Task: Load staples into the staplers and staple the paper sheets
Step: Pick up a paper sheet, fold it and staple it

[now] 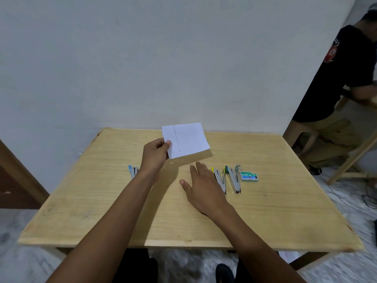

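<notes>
My left hand [156,155] pinches the lower left corner of the white paper sheets [186,141] and holds them above the far middle of the wooden table [102,201]. A line of staples runs down the paper near its left side. My right hand [201,185] hovers flat and open over the table's middle, just left of the yellow-tipped stapler [220,178]. A green-tipped stapler [232,178] lies open right of that one. A blue-tipped stapler [132,171] lies left of my left wrist, partly hidden. A green staple box [249,176] sits right of the staplers.
The table stands against a pale wall. A person in a black shirt stands at the far right beside a wooden frame [350,160]. Cables [367,199] lie on the floor right of the table. A dark wooden door edge [18,180] is at left.
</notes>
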